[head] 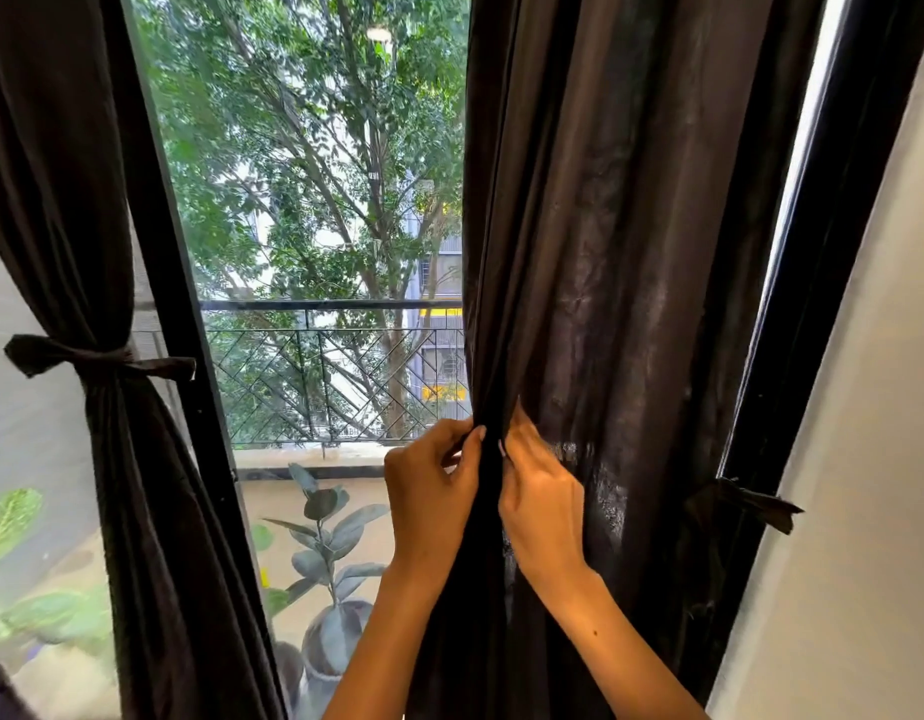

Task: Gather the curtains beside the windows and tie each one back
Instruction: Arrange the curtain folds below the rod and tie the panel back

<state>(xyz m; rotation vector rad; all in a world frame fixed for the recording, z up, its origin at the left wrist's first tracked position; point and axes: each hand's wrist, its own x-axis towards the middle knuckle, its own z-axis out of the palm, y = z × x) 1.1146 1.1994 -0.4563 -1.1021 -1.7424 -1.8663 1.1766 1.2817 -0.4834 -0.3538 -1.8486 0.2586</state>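
Pinching the inner edge of the dark right curtain (605,252), I have my left hand (431,491) and right hand (540,491) side by side, each grip closed on its folds. Right of the grip hangs a loose tieback (745,504); far left, the other curtain (75,200) is tied.

We see two bare forearms coming up from the bottom edge, with no sleeves, watch or bracelet on them. Both hands, the left hand (431,491) and the right hand (543,498), are ungloved and ringless as far as we can tell. The fingernails are pale, fairly long and neatly shaped.
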